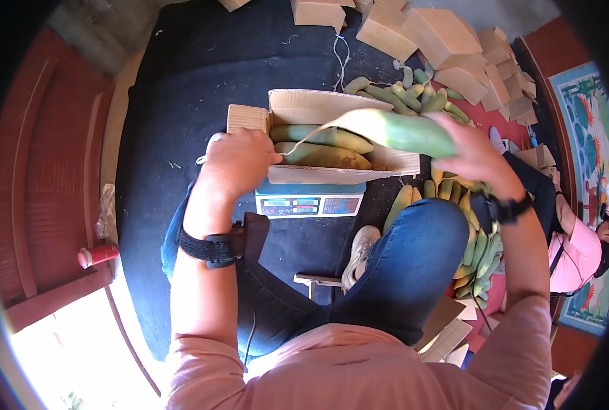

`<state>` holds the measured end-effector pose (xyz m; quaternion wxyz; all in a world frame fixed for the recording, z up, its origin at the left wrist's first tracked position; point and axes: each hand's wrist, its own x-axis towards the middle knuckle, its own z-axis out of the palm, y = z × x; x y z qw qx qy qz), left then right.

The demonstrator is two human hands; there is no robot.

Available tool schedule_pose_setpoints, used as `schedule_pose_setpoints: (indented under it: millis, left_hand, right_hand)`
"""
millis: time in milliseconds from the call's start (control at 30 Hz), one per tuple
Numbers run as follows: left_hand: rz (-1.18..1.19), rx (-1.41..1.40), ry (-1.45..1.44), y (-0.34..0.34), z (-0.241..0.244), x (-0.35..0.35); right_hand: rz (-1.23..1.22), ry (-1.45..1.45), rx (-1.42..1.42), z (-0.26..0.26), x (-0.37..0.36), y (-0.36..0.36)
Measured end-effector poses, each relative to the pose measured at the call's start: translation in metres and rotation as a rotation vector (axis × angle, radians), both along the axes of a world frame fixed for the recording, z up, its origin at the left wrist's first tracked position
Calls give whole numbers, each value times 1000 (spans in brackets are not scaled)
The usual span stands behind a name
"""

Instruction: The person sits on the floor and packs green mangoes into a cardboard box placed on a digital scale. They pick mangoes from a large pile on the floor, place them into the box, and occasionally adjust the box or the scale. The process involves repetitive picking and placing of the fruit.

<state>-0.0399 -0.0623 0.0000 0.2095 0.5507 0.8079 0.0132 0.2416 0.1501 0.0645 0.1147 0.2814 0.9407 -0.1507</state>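
Observation:
My right hand [471, 146] grips a large green radish [409, 132] by its thick end, above the right side of an open cardboard box [330, 105]. The radish's pale end tapers to a long thin root tail [308, 137] that crosses the box. At the box's left edge, the fingertips of my left hand [237, 159] pinch the end of that tail. Two more green radishes [322, 155] with yellowish patches lie side by side in the box. Under it is a digital weighing scale [309, 204], its display and keypad facing me.
Many radishes [412, 97] are heaped behind the box, with more [481, 251] beside my right knee. Cardboard boxes [442, 38] stand at the back right. Another person in a pink top [578, 256] sits at right. A red bottle [98, 255] lies at left.

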Motion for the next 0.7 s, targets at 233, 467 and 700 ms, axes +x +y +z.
schedule_pose_setpoints:
  millis: [233, 467, 700]
  left_hand:
    - [-176, 21, 57, 1, -33, 29]
    - [-214, -16, 121, 7, -19, 34]
    - [-210, 58, 169, 1, -28, 33]
  right_hand:
    - [-19, -222, -360, -102, -107, 10]
    - [94, -315, -216, -165, -111, 19]
    - [63, -439, -43, -168, -122, -2]
